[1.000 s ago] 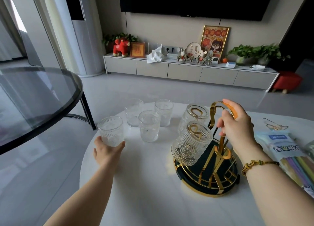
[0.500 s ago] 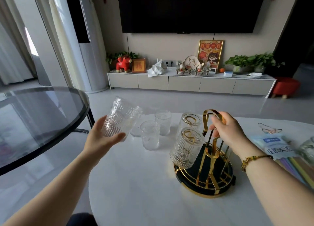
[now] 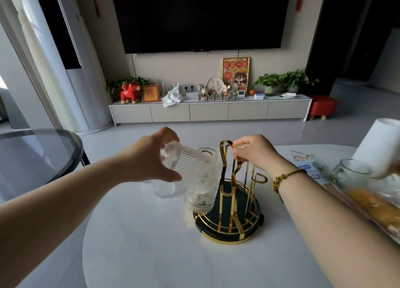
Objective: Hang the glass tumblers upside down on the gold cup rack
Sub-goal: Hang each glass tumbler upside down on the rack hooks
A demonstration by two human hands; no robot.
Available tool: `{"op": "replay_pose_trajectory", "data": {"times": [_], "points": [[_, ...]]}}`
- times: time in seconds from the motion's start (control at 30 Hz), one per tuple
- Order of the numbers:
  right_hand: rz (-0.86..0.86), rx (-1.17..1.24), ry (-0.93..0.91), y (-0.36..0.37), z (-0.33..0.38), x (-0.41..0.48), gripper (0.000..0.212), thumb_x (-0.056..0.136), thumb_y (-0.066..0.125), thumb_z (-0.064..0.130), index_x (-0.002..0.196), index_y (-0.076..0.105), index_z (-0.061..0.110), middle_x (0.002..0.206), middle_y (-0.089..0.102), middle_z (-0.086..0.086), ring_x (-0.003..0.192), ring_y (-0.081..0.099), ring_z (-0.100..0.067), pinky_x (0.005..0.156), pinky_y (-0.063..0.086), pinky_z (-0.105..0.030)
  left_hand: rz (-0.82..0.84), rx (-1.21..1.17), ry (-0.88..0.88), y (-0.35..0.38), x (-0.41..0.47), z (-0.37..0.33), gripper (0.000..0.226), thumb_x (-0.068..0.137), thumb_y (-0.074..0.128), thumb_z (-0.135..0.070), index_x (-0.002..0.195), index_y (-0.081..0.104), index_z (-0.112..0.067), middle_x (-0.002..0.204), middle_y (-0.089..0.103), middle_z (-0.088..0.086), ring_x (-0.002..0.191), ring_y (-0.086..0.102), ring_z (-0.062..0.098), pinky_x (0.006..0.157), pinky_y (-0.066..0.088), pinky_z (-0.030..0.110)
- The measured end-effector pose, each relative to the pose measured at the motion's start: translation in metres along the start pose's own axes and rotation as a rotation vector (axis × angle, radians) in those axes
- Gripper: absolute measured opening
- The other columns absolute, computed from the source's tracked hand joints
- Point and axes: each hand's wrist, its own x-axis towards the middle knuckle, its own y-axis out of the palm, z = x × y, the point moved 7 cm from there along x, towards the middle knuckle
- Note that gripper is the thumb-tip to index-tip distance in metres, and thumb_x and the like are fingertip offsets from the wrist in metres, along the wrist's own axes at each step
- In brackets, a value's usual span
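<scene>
Left hand [image 3: 151, 158] grips a clear glass tumbler [image 3: 186, 164] by its base end, thumb under, fingers curled over the top, closed around it. Tumbler is ribbed, vertical flutes along the wall, thick round base. Held in the air, tipped well past horizontal: long axis runs from upper left to lower right, base toward the hand at upper left, mouth toward the gold cup rack [image 3: 229, 201] at lower right. It sits just left of the rack's top loop, overlapping a second tumbler in view.

Hung tumbler [image 3: 200, 196] on the rack's near left peg: same ribbed pattern with an embossed rosette, tilted, one round end facing the camera low and near. Another tumbler [image 3: 208, 152] shows behind the held one, only its top part visible. One more clear tumbler [image 3: 163, 188] stands on the white table [image 3: 140, 244], left of the rack, partly hidden under the left hand.

Right hand [image 3: 255, 155] pinches the rack's top loop handle, fingertips closed on the gold strip; gold bracelet [image 3: 283, 177] on the wrist. Rack: gold wire pegs rising from a round dark tray with gold rim, standing on the table centre-right. Right pegs bare.

Far right edge: glass jar [image 3: 348, 175], blurred, contents unclear.
</scene>
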Motion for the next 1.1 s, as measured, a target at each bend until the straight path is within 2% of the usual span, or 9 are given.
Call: {"op": "replay_pose_trajectory", "data": {"times": [0.03,0.1,0.2,0.3,0.37,0.5,0.6,0.8,1.1], "points": [[0.011,0.002,0.003,-0.001,0.000,-0.001,0.029,0.080,0.060,0.018,0.109,0.059,0.010,0.115,0.063,-0.016,0.103,0.059,-0.026,0.094,0.048,-0.041,0.011,0.019,0.027,0.003,0.004,-0.009,0.065,0.052,0.084,-0.018,0.101,0.042,-0.025,0.110,0.058,0.006,0.102,0.055,0.025,0.086,0.053,0.042],[0.016,0.005,0.002,-0.002,0.001,-0.002,0.031,0.080,0.060,0.016,0.110,0.059,0.009,0.115,0.063,-0.017,0.102,0.059,-0.027,0.095,0.047,-0.043,0.019,0.047,0.089,0.005,0.011,-0.024,0.064,0.053,0.083,-0.019,0.101,0.042,-0.027,0.103,0.056,-0.001,0.099,0.055,0.021,0.076,0.054,0.032],[0.017,0.003,-0.011,-0.002,0.002,-0.003,0.033,0.079,0.059,0.013,0.111,0.059,0.007,0.118,0.061,-0.018,0.103,0.058,-0.027,0.095,0.047,-0.042,0.051,0.058,0.149,0.009,0.020,-0.042,0.063,0.053,0.082,-0.021,0.099,0.039,-0.032,0.098,0.051,-0.009,0.095,0.051,0.016,0.065,0.043,0.015],[0.019,0.003,-0.020,-0.003,0.003,-0.004,0.034,0.079,0.058,0.012,0.113,0.058,0.006,0.120,0.060,-0.018,0.105,0.057,-0.028,0.095,0.047,-0.041,0.112,0.103,0.165,0.025,0.027,-0.053,0.068,0.054,0.082,-0.024,0.112,0.046,-0.026,0.102,0.054,-0.007,0.094,0.049,0.014,0.071,0.042,0.020],[0.015,0.004,-0.022,-0.004,0.002,-0.004,0.033,0.081,0.057,0.012,0.113,0.057,0.006,0.121,0.059,-0.019,0.106,0.057,-0.029,0.095,0.046,-0.041,0.140,0.136,0.175,0.039,0.030,-0.055,0.072,0.056,0.082,-0.026,0.118,0.046,-0.023,0.113,0.056,-0.002,0.095,0.047,0.013,0.077,0.040,0.024],[-0.002,0.005,-0.007,-0.005,-0.001,-0.003,0.032,0.081,0.058,0.014,0.113,0.058,0.009,0.118,0.060,-0.018,0.103,0.058,-0.027,0.086,0.046,-0.031,0.228,0.157,0.181,0.071,0.031,-0.048,0.072,0.059,0.080,-0.031,0.122,0.046,-0.025,0.125,0.042,0.001,0.099,0.039,0.012,0.084,0.037,0.022],[-0.003,0.003,-0.011,-0.004,-0.001,-0.001,0.033,0.081,0.059,0.015,0.114,0.057,0.009,0.121,0.059,-0.017,0.103,0.058,-0.026,0.085,0.047,-0.031,0.258,0.159,0.151,0.089,0.030,-0.038,0.075,0.060,0.079,-0.032,0.125,0.043,-0.026,0.130,0.042,0.001,0.104,0.037,0.010,0.089,0.033,0.021],[-0.005,0.008,-0.022,-0.003,-0.002,0.000,0.035,0.081,0.059,0.015,0.115,0.056,0.009,0.121,0.060,-0.016,0.107,0.057,-0.026,0.092,0.046,-0.036,0.295,0.107,0.108,0.110,0.035,-0.038,0.084,0.058,0.081,-0.026,0.127,0.033,-0.022,0.129,0.049,0.003,0.105,0.046,0.017,0.084,0.039,0.025],[0.004,0.025,-0.031,-0.002,-0.006,0.001,0.035,0.082,0.059,0.016,0.116,0.055,0.009,0.121,0.060,-0.017,0.109,0.057,-0.027,0.095,0.047,-0.040,0.340,0.172,0.166,0.124,0.037,-0.035,0.069,0.066,0.076,-0.026,0.125,0.042,-0.021,0.136,0.046,0.000,0.122,0.040,0.018,0.089,0.028,0.020]]}}
